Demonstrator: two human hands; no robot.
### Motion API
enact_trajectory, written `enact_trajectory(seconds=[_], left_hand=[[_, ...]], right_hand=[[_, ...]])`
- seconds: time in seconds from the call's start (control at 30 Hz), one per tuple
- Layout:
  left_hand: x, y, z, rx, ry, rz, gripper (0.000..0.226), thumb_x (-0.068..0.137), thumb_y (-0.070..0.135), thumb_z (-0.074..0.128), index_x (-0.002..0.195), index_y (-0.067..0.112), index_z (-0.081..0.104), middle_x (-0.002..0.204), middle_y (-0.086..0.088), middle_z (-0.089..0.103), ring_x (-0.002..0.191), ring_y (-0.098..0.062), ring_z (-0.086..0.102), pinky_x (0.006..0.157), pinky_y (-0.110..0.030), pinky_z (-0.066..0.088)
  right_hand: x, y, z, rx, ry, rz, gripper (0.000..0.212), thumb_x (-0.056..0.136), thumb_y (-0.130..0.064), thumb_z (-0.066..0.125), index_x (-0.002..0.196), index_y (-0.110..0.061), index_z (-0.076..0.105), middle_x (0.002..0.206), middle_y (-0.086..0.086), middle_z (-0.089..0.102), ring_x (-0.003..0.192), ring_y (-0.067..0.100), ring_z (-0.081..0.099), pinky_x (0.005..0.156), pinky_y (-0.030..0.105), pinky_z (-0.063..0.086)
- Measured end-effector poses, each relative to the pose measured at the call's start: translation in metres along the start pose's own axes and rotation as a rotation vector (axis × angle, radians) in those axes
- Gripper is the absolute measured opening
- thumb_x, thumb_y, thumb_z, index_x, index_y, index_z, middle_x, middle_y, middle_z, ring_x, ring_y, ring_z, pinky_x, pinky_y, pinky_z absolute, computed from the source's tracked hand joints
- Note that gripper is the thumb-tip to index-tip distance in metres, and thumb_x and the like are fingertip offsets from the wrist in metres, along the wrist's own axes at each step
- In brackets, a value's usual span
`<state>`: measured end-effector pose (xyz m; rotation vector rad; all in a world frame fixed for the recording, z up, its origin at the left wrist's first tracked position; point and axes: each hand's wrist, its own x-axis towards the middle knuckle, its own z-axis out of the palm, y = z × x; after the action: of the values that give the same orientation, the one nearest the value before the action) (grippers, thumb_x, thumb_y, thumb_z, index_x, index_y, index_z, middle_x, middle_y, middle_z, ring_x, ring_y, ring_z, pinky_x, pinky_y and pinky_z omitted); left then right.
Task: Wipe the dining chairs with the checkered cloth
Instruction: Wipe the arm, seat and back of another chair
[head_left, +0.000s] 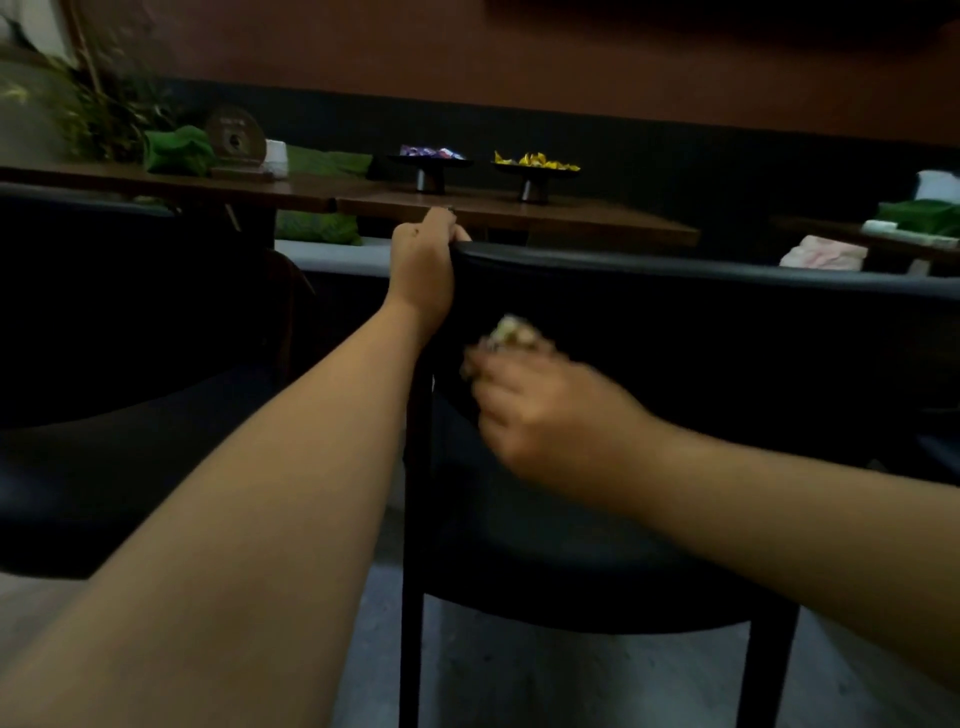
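Checkered cloth (511, 332), bunched small and blurred, sits in the right hand (540, 410); only a pale, patterned bit of it shows above the curled fingers, which grip it; the hand holds it against the inner side of the black padded backrest of the dark dining chair (675, 322), near the left end of this backrest and below its top edge; whether the cloth really touches the padding I cannot tell, because of the blur. The left hand (423, 265) grips the top edge of the same backrest at its left corner; the fingers are curled over the far side and the thumb lies on the near side. A second black dining chair (104, 312) stands just beside, at the left. Behind the chairs is a long brown wooden table (571, 221); on it, near the far edge, stand two black pedestal dishes; one dish (430, 174) carries purple wrapped sweets, the other dish (535, 179) carries yellow ones. Toward the left end of the table are a round wooden ornament (235, 136), a small white cup (275, 156) and a green leafy plant (104, 104).
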<state>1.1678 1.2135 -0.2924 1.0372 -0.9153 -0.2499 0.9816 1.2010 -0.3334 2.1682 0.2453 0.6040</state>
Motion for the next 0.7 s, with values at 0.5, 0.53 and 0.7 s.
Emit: enact_trajectory(seconds=[0.5, 0.53, 0.7], left_hand=[[0.0, 0.046, -0.01, 0.897, -0.273, 0.083, 0.044, 0.093, 0.033, 0.051, 0.052, 0.017, 0.056, 0.055, 0.004, 0.049, 0.057, -0.012, 0.046, 0.061, -0.032, 0.035], [-0.004, 0.053, -0.003, 0.908, -0.321, 0.099, 0.046, 0.093, 0.034, 0.051, 0.05, 0.017, 0.055, 0.052, 0.006, 0.047, 0.053, -0.009, 0.045, 0.057, -0.03, 0.033], [-0.024, 0.073, 0.049, 0.856, -0.471, 0.126, 0.053, 0.087, 0.046, 0.047, 0.042, 0.019, 0.051, 0.039, 0.013, 0.043, 0.039, -0.002, 0.039, 0.048, -0.025, 0.033]], right_hand=[[-0.053, -0.017, 0.023, 0.033, -0.074, -0.15, 0.013, 0.079, -0.028, 0.073, 0.086, -0.018, 0.078, 0.098, -0.001, 0.074, 0.113, 0.02, 0.062, 0.101, 0.034, 0.047], [-0.051, -0.014, 0.016, 0.031, -0.037, -0.134, 0.012, 0.083, -0.025, 0.069, 0.086, -0.017, 0.078, 0.098, 0.001, 0.074, 0.112, 0.022, 0.063, 0.101, 0.036, 0.047], [-0.043, 0.036, -0.041, 0.057, 0.218, 0.045, 0.03, 0.095, -0.003, 0.042, 0.103, 0.0, 0.07, 0.112, 0.02, 0.067, 0.115, 0.037, 0.058, 0.107, 0.048, 0.036]])
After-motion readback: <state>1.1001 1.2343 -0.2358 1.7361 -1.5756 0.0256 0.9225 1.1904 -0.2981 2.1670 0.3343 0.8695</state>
